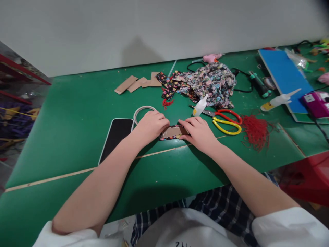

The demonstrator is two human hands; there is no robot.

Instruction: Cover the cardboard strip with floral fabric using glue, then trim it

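Cardboard point(173, 131) between left hand point(151, 127) and right hand point(199, 132)

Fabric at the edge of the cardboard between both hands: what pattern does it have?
The fabric is black with multicoloured flowers; see the head view.

A hand could slide across the green tabletop point(77, 103) left of the smartphone point(119, 137), or between the cardboard pieces point(126, 85) and the white ring point(141, 108). Beyond the right hand point(199, 132), the nearer glue bottle point(199, 106) and scissors point(214, 114) bar the way.
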